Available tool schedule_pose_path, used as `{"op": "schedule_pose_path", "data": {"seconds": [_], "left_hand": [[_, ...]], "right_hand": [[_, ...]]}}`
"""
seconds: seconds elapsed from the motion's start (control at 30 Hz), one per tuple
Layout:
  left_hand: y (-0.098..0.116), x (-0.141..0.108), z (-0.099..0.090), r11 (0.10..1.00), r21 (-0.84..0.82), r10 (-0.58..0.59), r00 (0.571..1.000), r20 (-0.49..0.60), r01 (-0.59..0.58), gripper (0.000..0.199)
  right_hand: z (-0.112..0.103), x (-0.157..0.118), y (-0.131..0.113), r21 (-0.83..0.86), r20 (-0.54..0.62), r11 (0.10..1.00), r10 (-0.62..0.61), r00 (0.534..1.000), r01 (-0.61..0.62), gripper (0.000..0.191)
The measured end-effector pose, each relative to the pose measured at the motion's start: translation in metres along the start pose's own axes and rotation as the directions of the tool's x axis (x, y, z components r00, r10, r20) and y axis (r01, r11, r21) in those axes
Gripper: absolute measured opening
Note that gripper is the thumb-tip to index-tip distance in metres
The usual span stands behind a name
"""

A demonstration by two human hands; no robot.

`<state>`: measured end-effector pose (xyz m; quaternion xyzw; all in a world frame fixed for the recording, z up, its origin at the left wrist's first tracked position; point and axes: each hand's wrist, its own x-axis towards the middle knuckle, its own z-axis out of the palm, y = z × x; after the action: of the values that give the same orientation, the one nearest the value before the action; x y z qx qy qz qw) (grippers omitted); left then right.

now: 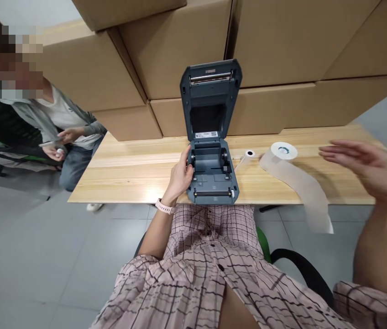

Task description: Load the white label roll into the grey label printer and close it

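Note:
A dark grey label printer point(212, 180) stands at the front edge of the table, its lid point(210, 98) raised and its inner bay bare. My left hand point(180, 175) grips the printer's left side, thumb over the rim. Off to the right, my right hand point(368, 167) is in the air, slightly blurred, fingers stretched out and holding nothing. Nearest to it is a wide roll of white labels point(284, 151), whose loose strip point(311, 192) trails over the table's front edge. Between that roll and the printer lies a small narrow white paper roll point(248, 156).
Cardboard boxes point(180, 55) are stacked along the back of the wooden table point(121, 169). At the left sits another person point(70, 114), holding small things in their hands. A chair's black armrest point(301, 269) shows at my right side.

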<state>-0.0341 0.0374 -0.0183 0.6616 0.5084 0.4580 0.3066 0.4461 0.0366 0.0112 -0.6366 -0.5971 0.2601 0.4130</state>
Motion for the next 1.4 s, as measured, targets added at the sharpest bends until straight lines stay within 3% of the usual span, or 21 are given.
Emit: {"op": "schedule_pose_path", "data": {"seconds": [0.07, 0.17, 0.3, 0.47, 0.53, 0.6, 0.67, 0.73, 0.8, 0.83, 0.97, 1.13, 1.23, 1.4], "left_hand": [[-0.002, 0.0, 0.001, 1.0, -0.004, 0.006, 1.0, -0.005, -0.006, 0.071], [-0.003, 0.0, 0.002, 1.0, 0.015, -0.002, 1.0, -0.02, 0.003, 0.072], [-0.001, 0.0, 0.003, 0.999, 0.034, -0.03, 0.999, -0.029, 0.031, 0.074], [0.0, 0.001, 0.001, 0.995, -0.077, -0.06, 0.998, -0.022, 0.058, 0.075], [-0.002, 0.002, -0.001, 0.987, -0.149, -0.069, 0.998, -0.003, 0.067, 0.074], [-0.003, 0.003, -0.002, 0.974, -0.214, -0.07, 0.997, 0.014, 0.072, 0.073], [-0.005, 0.004, -0.002, 0.965, -0.253, -0.07, 0.997, 0.016, 0.072, 0.074], [-0.005, 0.004, -0.001, 0.962, -0.264, -0.075, 0.997, 0.009, 0.075, 0.074], [-0.006, 0.004, 0.0, 0.961, -0.265, -0.081, 0.997, 0.009, 0.08, 0.073], [-0.006, 0.004, 0.0, 0.961, -0.266, -0.083, 0.996, 0.011, 0.083, 0.073], [-0.007, 0.004, 0.001, 0.96, -0.267, -0.088, 0.996, 0.012, 0.088, 0.071], [-0.006, 0.002, 0.003, 0.962, -0.26, -0.089, 0.996, -0.003, 0.085, 0.069], [-0.004, 0.001, 0.003, 0.965, -0.248, -0.084, 0.996, -0.012, 0.078, 0.069], [-0.004, 0.0, 0.004, 0.971, -0.22, -0.098, 0.995, -0.033, 0.089, 0.066]], "right_hand": [[0.012, 0.024, 0.015, 0.162, 0.188, 0.971, 0.145, 0.971, -0.176, 0.056], [0.042, 0.036, 0.009, 0.256, 0.397, 0.913, 0.2, 0.896, -0.317, 0.079], [0.075, 0.034, -0.01, 0.291, 0.477, 0.875, 0.218, 0.851, -0.387, 0.1], [0.091, 0.036, -0.024, 0.287, 0.416, 0.895, 0.205, 0.886, -0.341, 0.076], [0.092, 0.036, -0.044, 0.271, 0.442, 0.925, 0.126, 0.888, -0.266, 0.07], [0.096, 0.037, -0.079, 0.262, 0.532, 0.956, -0.028, 0.847, -0.133, 0.071], [0.106, 0.04, -0.123, 0.255, 0.629, 0.967, -0.183, 0.756, 0.021, 0.076], [0.122, 0.045, -0.165, 0.18, 0.714, 0.93, -0.348, 0.608, 0.321, 0.077], [0.143, 0.048, -0.196, 0.08, 0.784, 0.849, -0.377, 0.493, 0.523, 0.073], [0.154, 0.05, -0.206, 0.035, 0.807, 0.817, -0.363, 0.466, 0.576, 0.072], [0.189, 0.051, -0.212, -0.048, 0.857, 0.773, -0.293, 0.423, 0.633, 0.072], [0.205, 0.052, -0.2, -0.081, 0.894, 0.722, -0.252, 0.371, 0.687, 0.063], [0.208, 0.05, -0.197, -0.079, 0.886, 0.706, -0.274, 0.374, 0.703, 0.057], [0.218, 0.048, -0.185, -0.091, 0.85, 0.704, -0.314, 0.424, 0.704, 0.066]]}}
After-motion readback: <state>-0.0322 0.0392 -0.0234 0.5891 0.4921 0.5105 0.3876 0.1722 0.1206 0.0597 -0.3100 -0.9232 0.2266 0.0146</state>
